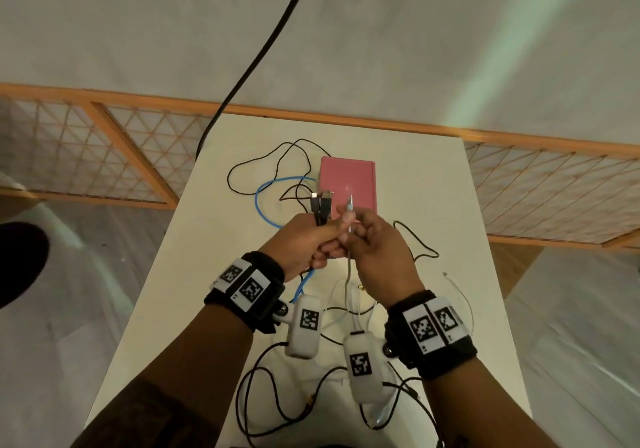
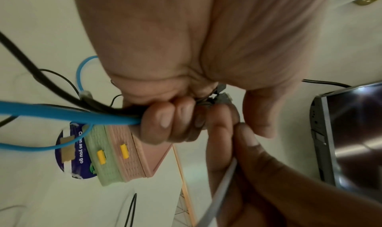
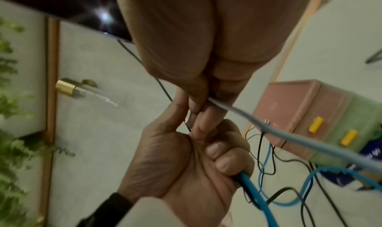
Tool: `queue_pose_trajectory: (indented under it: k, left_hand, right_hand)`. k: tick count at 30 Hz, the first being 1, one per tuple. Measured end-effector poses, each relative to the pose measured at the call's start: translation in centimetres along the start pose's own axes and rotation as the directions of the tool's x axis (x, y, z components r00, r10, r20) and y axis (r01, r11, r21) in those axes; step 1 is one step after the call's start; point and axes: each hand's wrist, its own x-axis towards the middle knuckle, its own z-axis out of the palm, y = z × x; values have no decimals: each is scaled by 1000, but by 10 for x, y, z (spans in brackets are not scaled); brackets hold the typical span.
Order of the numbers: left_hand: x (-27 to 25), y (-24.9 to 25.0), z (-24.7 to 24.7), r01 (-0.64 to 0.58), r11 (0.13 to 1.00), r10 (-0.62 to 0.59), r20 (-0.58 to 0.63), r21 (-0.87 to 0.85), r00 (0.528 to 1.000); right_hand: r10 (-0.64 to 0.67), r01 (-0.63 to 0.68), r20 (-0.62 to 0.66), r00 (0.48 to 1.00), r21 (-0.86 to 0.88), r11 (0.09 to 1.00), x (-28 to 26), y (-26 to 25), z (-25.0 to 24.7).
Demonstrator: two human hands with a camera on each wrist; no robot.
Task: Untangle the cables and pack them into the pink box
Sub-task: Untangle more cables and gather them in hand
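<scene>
Your left hand [image 1: 304, 243] clamps the blue cable [image 1: 263, 205] and black plugs [image 1: 321, 205]; your right hand [image 1: 377, 250] pinches a grey cable [image 1: 350, 212]. Fingers hide where the strands cross. The pink box [image 1: 347, 183] sits closed on the table [image 1: 433, 205] just beyond.

Head view looked steeply down from above onto the white table [image 1: 433, 205], pink box [image 1: 347, 181] lying beyond the wrists. Left wrist view sat close under the palm, facing along the fingers toward the pink box [image 2: 136, 158]. Right wrist view, equally close, faced the pink box [image 3: 293, 112] from the opposite side. All three shared the box and blue cable [image 1: 258, 202].
</scene>
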Motion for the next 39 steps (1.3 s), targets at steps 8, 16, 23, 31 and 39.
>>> queue_pose_trajectory:
  k: [8,16,23,31,39]
  left_hand:
    - [-2,-4,-1,-14,1000,13,30,26,999]
    - [2,2,9,-3,994,11,-79,105,997]
    - [8,4,7,-80,955,140,-197,284,970]
    - [7,1,8,-120,968,150,-124,221,981]
    - [8,-1,5,-145,975,160,-75,170,984]
  right_hand:
    - [24,-36,-110,994,-106,994,-1,-12,-4]
    - [15,-34,-102,995,-186,982,4,-13,-5]
    - [190,-190,89,978,-1,982,-7,-4,2]
    - [171,-173,62,983,30,984,-7,-4,7]
    - [39,-27,52,998,-206,978,-4,1,6]
